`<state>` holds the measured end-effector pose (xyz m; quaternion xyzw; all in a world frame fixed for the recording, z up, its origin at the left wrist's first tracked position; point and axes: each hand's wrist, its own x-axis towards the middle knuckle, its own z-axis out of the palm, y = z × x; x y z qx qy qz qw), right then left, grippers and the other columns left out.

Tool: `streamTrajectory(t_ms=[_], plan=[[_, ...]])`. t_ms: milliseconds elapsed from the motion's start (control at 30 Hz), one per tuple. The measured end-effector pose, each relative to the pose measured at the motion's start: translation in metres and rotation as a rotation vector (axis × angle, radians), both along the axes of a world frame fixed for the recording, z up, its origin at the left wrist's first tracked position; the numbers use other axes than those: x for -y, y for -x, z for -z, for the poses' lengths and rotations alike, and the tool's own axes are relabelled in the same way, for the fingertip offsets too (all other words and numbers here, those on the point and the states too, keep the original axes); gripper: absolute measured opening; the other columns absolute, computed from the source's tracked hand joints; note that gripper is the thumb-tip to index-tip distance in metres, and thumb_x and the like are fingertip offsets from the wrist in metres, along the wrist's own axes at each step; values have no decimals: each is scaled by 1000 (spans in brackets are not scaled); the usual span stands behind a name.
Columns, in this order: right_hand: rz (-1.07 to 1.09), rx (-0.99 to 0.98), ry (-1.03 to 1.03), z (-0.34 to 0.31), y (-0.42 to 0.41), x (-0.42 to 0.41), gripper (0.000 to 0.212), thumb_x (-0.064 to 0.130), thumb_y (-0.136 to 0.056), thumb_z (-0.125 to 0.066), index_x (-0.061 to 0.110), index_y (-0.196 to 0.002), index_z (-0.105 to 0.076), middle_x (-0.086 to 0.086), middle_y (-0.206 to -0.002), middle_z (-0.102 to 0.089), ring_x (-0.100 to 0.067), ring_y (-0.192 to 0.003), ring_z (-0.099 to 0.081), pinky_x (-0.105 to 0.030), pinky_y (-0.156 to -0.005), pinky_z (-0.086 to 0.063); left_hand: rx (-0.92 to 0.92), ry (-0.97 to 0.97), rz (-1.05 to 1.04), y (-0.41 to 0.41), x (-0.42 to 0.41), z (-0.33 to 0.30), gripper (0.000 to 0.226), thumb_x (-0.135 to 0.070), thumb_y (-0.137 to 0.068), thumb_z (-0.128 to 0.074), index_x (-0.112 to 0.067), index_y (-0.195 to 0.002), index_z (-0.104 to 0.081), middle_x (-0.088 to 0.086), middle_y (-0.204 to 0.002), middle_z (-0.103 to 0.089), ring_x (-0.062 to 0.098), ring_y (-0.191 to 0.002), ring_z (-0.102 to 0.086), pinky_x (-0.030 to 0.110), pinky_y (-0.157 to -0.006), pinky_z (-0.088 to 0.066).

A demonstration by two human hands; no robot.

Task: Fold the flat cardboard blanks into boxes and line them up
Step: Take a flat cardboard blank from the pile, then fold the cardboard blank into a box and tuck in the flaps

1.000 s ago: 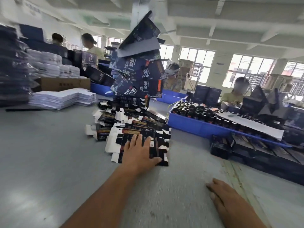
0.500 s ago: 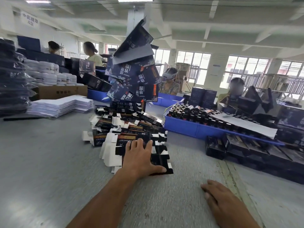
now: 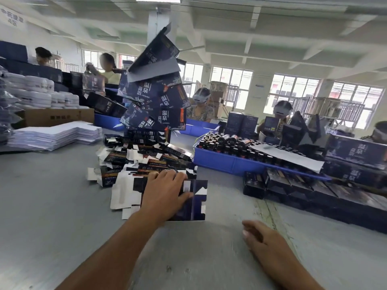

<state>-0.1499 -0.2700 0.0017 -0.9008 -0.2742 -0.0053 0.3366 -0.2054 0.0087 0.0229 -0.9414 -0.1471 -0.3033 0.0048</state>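
Cardboard: dark printed flat blank (image 3: 194,203) topmost on spilled heap, left hand (image 3: 165,190) flat, fingers extended, apparently sliding it free; right hand (image 3: 258,235) relaxed, empty, on grey desk (image 3: 52,216).

Left hand (image 3: 165,190): flat on nearest cardboard blank (image 3: 195,203), fingers spread, thumb out.
Right hand (image 3: 260,237): resting on grey table (image 3: 52,206), fingers loosely curled, holding nothing.
Blank pile (image 3: 144,160): sprawled beyond the left hand.
Folded boxes (image 3: 156,101): stacked crookedly behind pile.
Blue tray (image 3: 226,162): right, full of dark bottles (image 3: 228,145).
White sheets (image 3: 56,135): stacked far left.
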Motion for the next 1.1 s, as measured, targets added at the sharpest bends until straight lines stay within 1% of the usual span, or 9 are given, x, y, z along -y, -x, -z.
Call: streamTrajectory(t_ms=[133, 200, 333, 400, 533, 667, 800, 967, 1100], plan=[[33, -250, -338, -19, 4, 6, 37, 59, -86, -63, 38, -116, -64, 19, -104, -72, 2, -95, -68, -18, -82, -53, 58, 113, 204, 8, 31, -14, 57, -71, -94, -39, -39, -140, -48, -8, -126, -61, 15, -119, -54, 39, -102, -36], [-23, -392, -467, -25, 12, 9, 44, 65, -78, -62, 36, -111, -68, 15, -102, -76, -6, -93, -73, -26, -77, -60, 51, 173, 300, 12, 54, -17, 64, -75, -90, -30, -41, -140, -50, -8, -118, -63, 14, -110, -58, 36, -97, -41], [-70, -511, -586, -27, 25, 11, 24, 44, -96, -63, 25, -102, -77, -8, -101, -77, -29, -92, -76, -45, -78, -62, -67, 191, 464, 18, 92, -8, 76, -84, -83, -24, -44, -143, -47, -11, -111, -59, 13, -102, -58, 32, -94, -44], [-20, -447, -607, -23, 25, 15, 18, 31, -99, -61, 24, -99, -78, -11, -96, -77, -31, -89, -75, -54, -80, -61, -219, 195, 523, 19, 101, 1, 94, -98, -71, -23, -48, -151, -26, -14, -126, -49, 13, -115, -49, 29, -99, -37], [40, -503, -719, -17, 26, 23, 19, 24, -99, -60, 24, -96, -79, -12, -92, -77, -29, -85, -76, -46, -65, -62, -346, 93, 636, 19, 107, 15, 123, -104, -56, -39, -48, -152, 13, -21, -157, -12, 2, -138, -12, 25, -115, -2], [50, -559, -775, -14, 23, 29, 22, 22, -100, -59, 20, -94, -79, -13, -93, -77, -30, -84, -75, -43, -65, -61, -325, -26, 675, 15, 112, 20, 131, -105, -53, -41, -42, -153, 15, -24, -159, 3, 0, -143, 2, 21, -111, 14], [54, -561, -794, -14, 20, 30, 22, 27, -100, -60, 20, -92, -79, -12, -94, -77, -28, -86, -75, -47, -69, -63, -281, -14, 662, 14, 114, 23, 128, -105, -54, -41, -44, -152, 14, -23, -156, -1, 3, -139, -4, 15, -106, 9], [22, -547, -797, -16, 22, 33, 28, 44, -98, -58, 22, -101, -76, -6, -95, -77, -24, -86, -76, -33, -68, -61, -211, 27, 601, 15, 107, 18, 120, -101, -61, -43, -41, -155, 4, -17, -158, -22, 5, -141, -20, 20, -112, 5], [19, -432, -770, -16, 23, 33, 17, 33, -97, -62, 19, -106, -67, -4, -96, -77, -21, -86, -76, -37, -74, -63, -128, 41, 594, 20, 105, 11, 105, -92, -65, -51, -40, -150, -15, -15, -149, -43, 7, -134, -37, 24, -113, -8]])
